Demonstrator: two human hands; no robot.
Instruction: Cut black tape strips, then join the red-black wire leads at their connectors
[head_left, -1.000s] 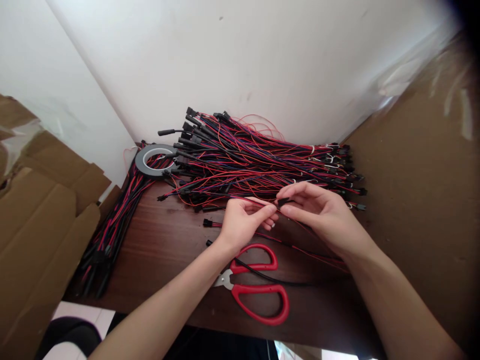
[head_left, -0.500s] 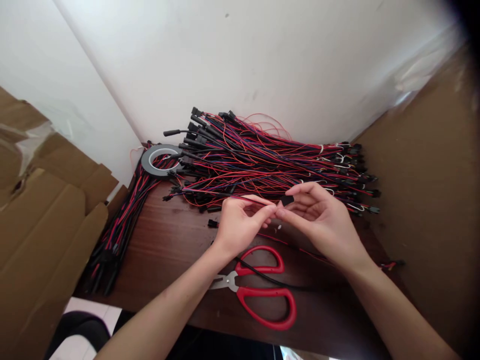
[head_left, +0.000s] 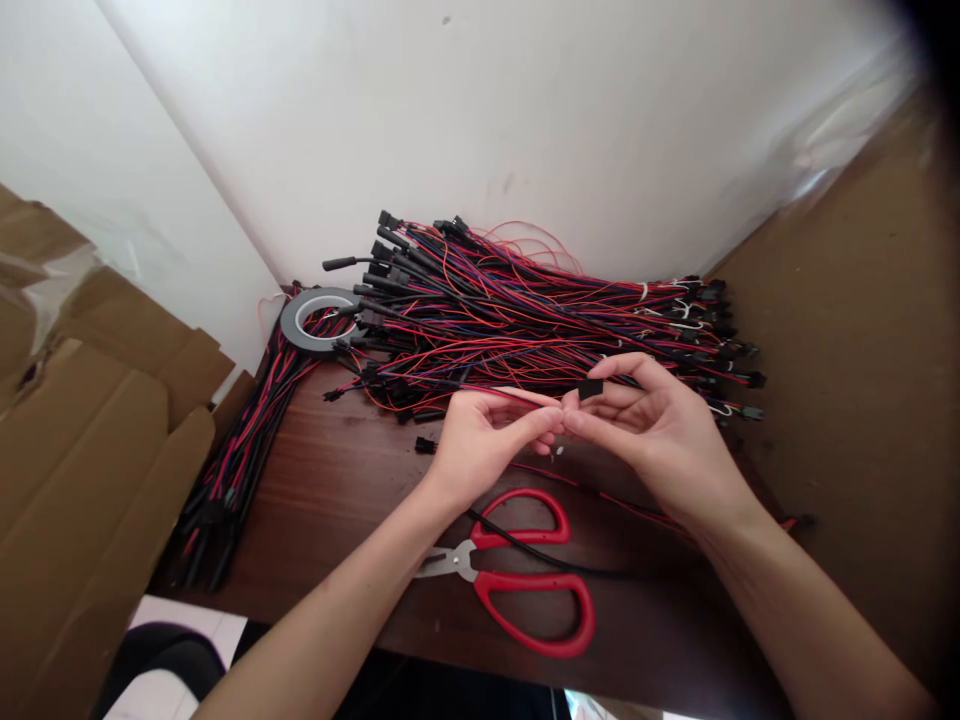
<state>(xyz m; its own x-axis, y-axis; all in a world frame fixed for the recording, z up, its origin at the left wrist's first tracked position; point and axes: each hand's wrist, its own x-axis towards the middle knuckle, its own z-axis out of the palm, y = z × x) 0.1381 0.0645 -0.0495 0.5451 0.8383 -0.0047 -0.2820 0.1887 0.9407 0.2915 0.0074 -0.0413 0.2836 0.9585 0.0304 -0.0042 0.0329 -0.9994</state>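
Note:
My left hand (head_left: 487,445) is closed in a pinch on thin red and black wires (head_left: 517,398), which run over its fingers from the left. The thumb and a finger of my right hand (head_left: 645,425) pinch at the same spot, fingertips touching those of the left; the wire ends between them are hidden. A small black piece of tape (head_left: 591,388) sits at the raised index fingertip of the right hand. Beneath the hands lie red-handled scissors (head_left: 534,610), with a black cable (head_left: 540,555) across them.
Behind the hands lies a large pile of wire harnesses (head_left: 480,310) with black connectors. A tape roll (head_left: 289,322) rests on another wire bundle (head_left: 247,440) at left. Cardboard stands at left (head_left: 97,480) and right (head_left: 847,350). One red-black wire (head_left: 570,480) crosses the table (head_left: 337,500).
Both hands have shifted slightly to the right, still pinching together. The black tape piece has moved right with the right hand and shows more of its face.

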